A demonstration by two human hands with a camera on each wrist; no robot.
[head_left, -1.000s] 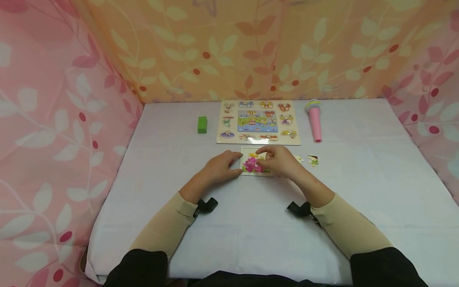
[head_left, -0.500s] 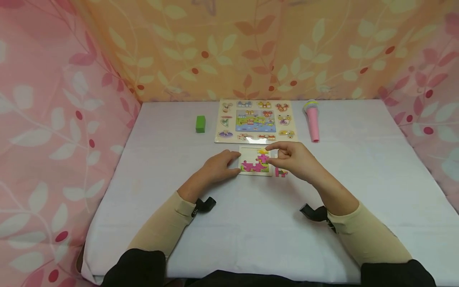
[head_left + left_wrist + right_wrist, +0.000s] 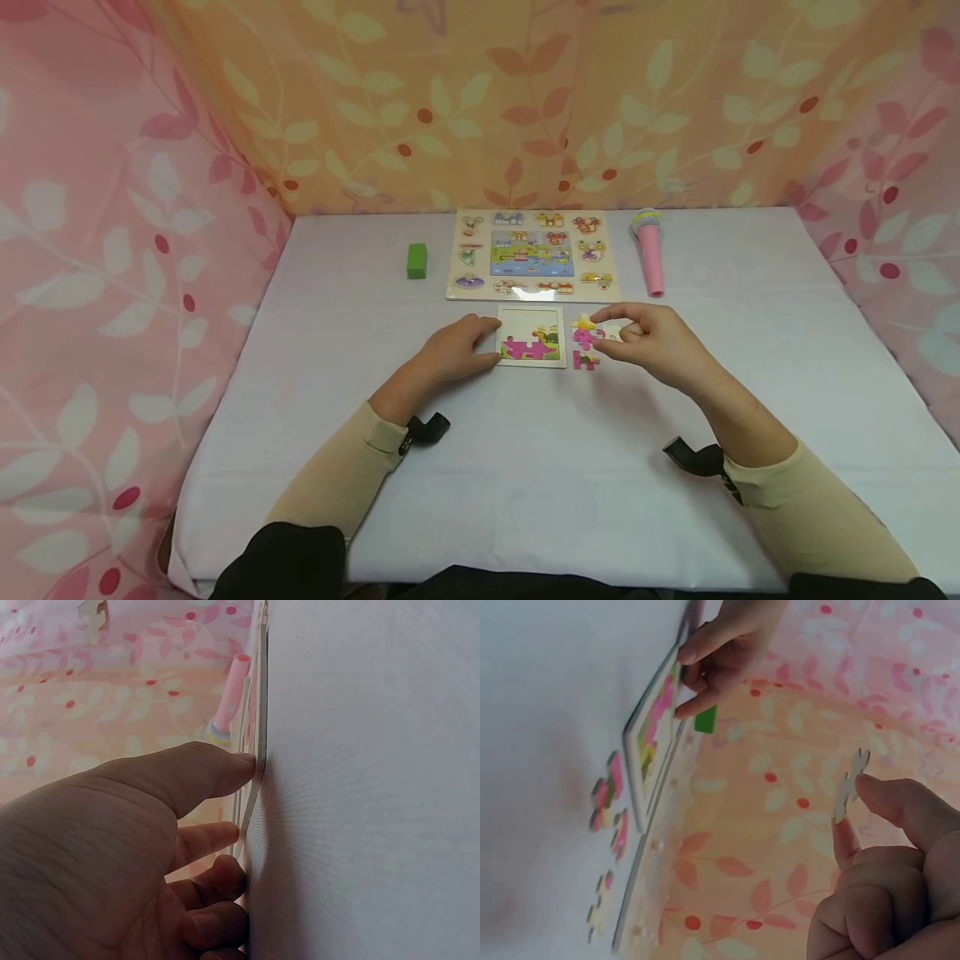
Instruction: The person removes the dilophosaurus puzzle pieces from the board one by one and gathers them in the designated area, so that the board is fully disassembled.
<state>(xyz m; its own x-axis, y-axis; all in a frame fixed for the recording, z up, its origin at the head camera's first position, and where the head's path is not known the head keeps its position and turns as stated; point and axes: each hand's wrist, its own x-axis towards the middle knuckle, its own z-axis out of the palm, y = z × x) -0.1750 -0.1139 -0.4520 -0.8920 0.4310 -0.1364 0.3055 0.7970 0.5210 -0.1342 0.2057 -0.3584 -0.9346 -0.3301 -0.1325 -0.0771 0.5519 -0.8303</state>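
Note:
My left hand (image 3: 453,348) lies at the left edge of a small puzzle board (image 3: 517,321), thumb and index fingertips touching its rim. The board has joined pieces along its bottom and right side, pink and green, with bare backing above. My right hand (image 3: 651,343) is just right of the board, pinching a jigsaw piece (image 3: 853,786) between thumb and fingertip, raised off the table. From the head this piece looks yellow and pink. Loose pink puzzle pieces (image 3: 586,361) lie below it, beside the board. Another pale piece (image 3: 612,332) is partly hidden by the right hand.
A larger wooden picture puzzle (image 3: 532,289) lies right behind the small board. A green block (image 3: 417,262) stands to its left, and a pink toy microphone (image 3: 652,258) lies to its right. Patterned cloth walls (image 3: 352,108) enclose the white table on the far side and both flanks.
My right hand has moved right with the piece, from above the board to above the loose pieces. My left hand keeps its place at the board's left edge.

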